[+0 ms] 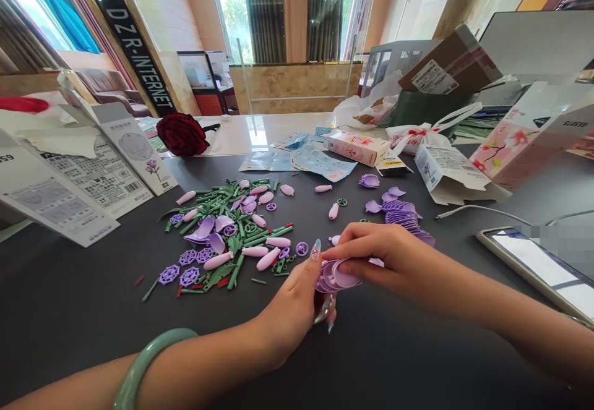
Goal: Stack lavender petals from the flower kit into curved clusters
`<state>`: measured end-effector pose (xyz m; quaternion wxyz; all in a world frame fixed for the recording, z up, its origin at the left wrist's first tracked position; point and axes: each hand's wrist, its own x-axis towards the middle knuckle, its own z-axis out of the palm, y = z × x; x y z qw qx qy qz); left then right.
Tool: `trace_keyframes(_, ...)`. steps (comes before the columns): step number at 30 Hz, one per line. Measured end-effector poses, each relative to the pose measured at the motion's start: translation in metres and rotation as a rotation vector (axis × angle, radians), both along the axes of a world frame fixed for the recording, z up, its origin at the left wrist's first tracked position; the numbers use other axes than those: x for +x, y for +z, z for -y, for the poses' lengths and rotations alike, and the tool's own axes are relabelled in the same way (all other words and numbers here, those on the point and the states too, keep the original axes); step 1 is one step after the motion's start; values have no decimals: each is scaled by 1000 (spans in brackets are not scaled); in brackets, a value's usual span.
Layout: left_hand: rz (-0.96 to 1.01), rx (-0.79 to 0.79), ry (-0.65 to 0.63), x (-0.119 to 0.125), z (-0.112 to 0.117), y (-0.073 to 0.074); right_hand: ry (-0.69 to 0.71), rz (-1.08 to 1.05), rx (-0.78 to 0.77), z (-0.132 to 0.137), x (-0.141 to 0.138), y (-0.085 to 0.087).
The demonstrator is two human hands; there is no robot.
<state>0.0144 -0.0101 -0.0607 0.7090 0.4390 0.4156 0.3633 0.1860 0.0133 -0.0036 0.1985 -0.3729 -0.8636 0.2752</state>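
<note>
My left hand [304, 302] is closed around a bunch of pale purple plastic petal pieces [335, 277]. Above it, my right hand [378, 252] has its fingers bent down onto the same pieces, thumb and fingertips touching them. Just beyond the right hand lies a row of stacked purple petal pieces [403, 213]. To the left spreads a loose pile of green stem pieces [239, 268], pink bud pieces [254, 251] and purple wheel-shaped pieces [169, 274]. The fingers partly hide the held pieces.
Opened white boxes [134, 150] stand at the left, near a dark red fabric rose [183, 135]. Blue plastic packets [320, 159] and a pink floral box [357, 147] lie at the back. A phone [542, 261] rests at the right with a cable by it.
</note>
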Motion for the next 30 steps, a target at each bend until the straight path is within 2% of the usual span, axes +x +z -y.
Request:
trace_keyframes(5,44,33,-15,0,-1,-2,5,-52,15,2,-5,-3)
trace_keyframes(17,77,-23,3,-2,1,2,-58,-55,38,7,-9,-6)
trace_keyframes(26,77,-105,28,-1,2,7,-67,-46,64,7,-6,0)
trace_keyframes(30,86,-131,20,-1,1,8,-89,-57,21,4,-3,3)
